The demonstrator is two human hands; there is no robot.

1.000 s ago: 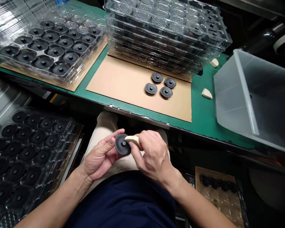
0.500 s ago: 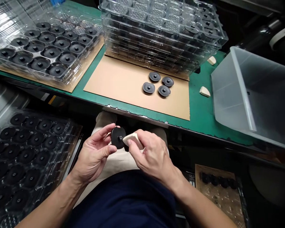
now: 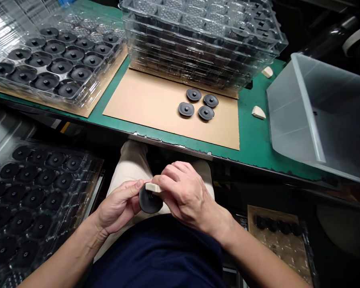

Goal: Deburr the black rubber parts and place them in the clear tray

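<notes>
My left hand (image 3: 120,205) grips a round black disc (image 3: 149,202) with a small hub at its centre, held over my lap. Pinched in my right hand (image 3: 187,194) is a cream-coloured block (image 3: 153,187), which looks like a piece of felt or sponge. The block lies against the disc's upper face, near the rim and hub. Part of the disc's edge is hidden behind the fingers. Several similar discs (image 3: 186,109) rest on a cardboard sheet (image 3: 138,106) on the bench, beyond my hands.
Stacked clear trays (image 3: 198,52) stand at the back of the green bench (image 3: 252,138). A tray of discs (image 3: 78,94) sits left, another (image 3: 57,180) lower left. To the right are a translucent bin (image 3: 307,108) and two cream blocks (image 3: 259,113). A brown tray (image 3: 276,244) lies lower right.
The disc has come lower and tilted in my left hand, whose thumb is now at the top. My right hand has turned over, bringing the block from the hub to the upper rim area.
</notes>
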